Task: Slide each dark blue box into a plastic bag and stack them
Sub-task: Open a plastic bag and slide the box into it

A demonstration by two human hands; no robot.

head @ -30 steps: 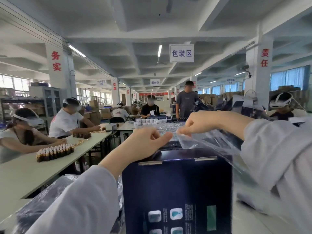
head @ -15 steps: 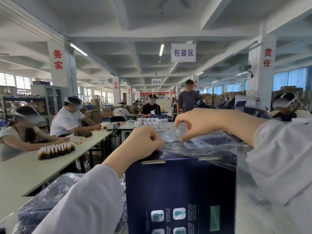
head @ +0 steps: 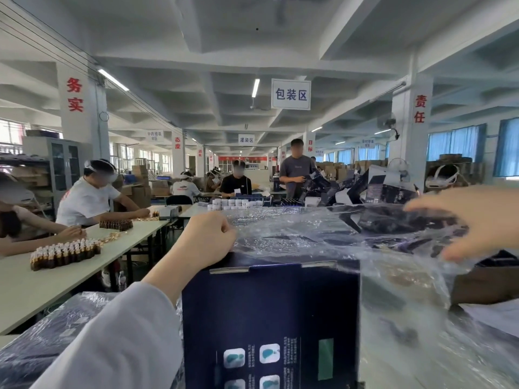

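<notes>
A dark blue box (head: 269, 318) stands upright right in front of me, its printed face toward the camera. A clear plastic bag (head: 365, 242) is spread over its top and hangs down its right side. My left hand (head: 205, 240) is curled at the box's top left corner and pinches the bag's edge there. My right hand (head: 471, 220) is far out to the right, blurred, with fingers on the bag's other edge, stretching the film wide. Bagged dark blue boxes (head: 42, 341) lie at the lower left.
A long white table (head: 42, 284) on the left holds rows of small brown bottles (head: 64, 254), with seated people working at it. More dark boxes (head: 387, 189) are piled behind the bag, and people stand and sit further back. A brown carton (head: 483, 284) sits at the right.
My right hand has swung from near the box's middle far out to the right, pulling the bag open and wide. My left hand has stayed at the top left corner.
</notes>
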